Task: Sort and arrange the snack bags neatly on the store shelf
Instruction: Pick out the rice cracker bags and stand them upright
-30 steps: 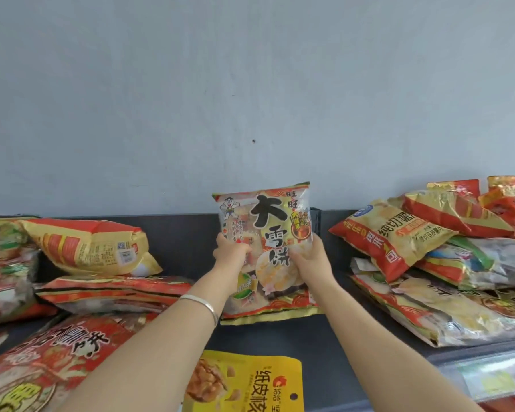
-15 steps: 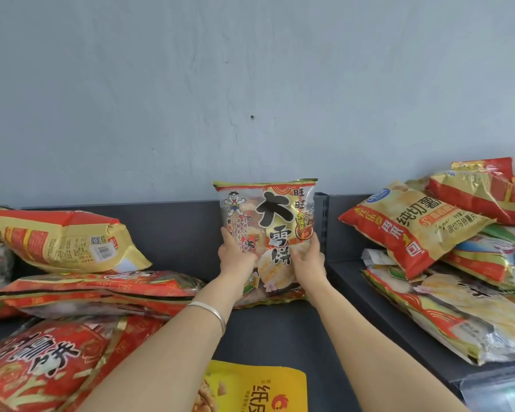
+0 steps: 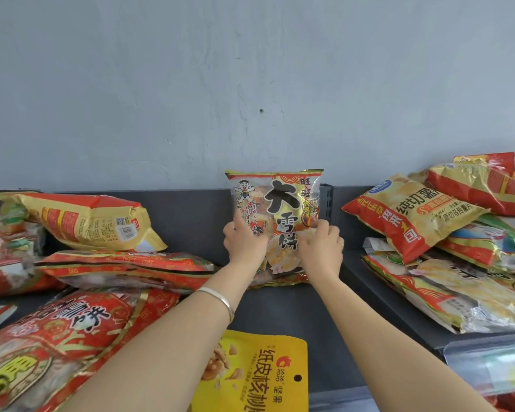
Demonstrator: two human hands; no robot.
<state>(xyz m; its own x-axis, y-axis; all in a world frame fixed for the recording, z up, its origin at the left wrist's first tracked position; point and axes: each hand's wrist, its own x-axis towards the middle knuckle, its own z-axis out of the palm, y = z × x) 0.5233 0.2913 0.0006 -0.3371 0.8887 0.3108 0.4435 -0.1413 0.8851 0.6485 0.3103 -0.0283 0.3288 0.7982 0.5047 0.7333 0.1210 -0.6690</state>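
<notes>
**A:** What is found at the left end of the shelf [image 3: 280, 310]?

**B:** A heap of snack bags is piled there. A yellow-and-red bag [image 3: 84, 221] is laid with its back showing, so the barcode can be seen. It is rested on a flat red bag [image 3: 125, 269]. A large red bag [image 3: 57, 337] is spread out nearer the front edge.

**A:** And where is the rice cracker bag [image 3: 283, 197]?

**B:** It is held upright at the back of the shelf, in the middle. Its lower edge is set on the shelf surface, and its top is raised above the back panel, in front of the grey wall [image 3: 250, 84]. Its left edge is gripped by the left hand [image 3: 244, 242], with the thumb laid on the front. Its right edge is gripped by the right hand [image 3: 321, 248], with the fingers curled onto the front. A silver bracelet [image 3: 220, 298] is worn on the left wrist.

**A:** Is it touched by the neighbouring bags?

**B:** The flat red bag is brought close to its lower left corner, but contact cannot be judged. A slotted post [image 3: 327, 203] is seen just behind its right edge.

**A:** What is laid nearer the camera?

**B:** A yellow nut pouch [image 3: 256, 373] is laid flat at the front of the shelf between the two forearms. It is partly covered by the left one.

**A:** And to the right?

**B:** A second heap is stacked beyond the post. A yellow chip bag [image 3: 405, 215] with a red border is tilted on top. Clear-fronted bags [image 3: 458, 292] are laid flat beneath it.
</notes>
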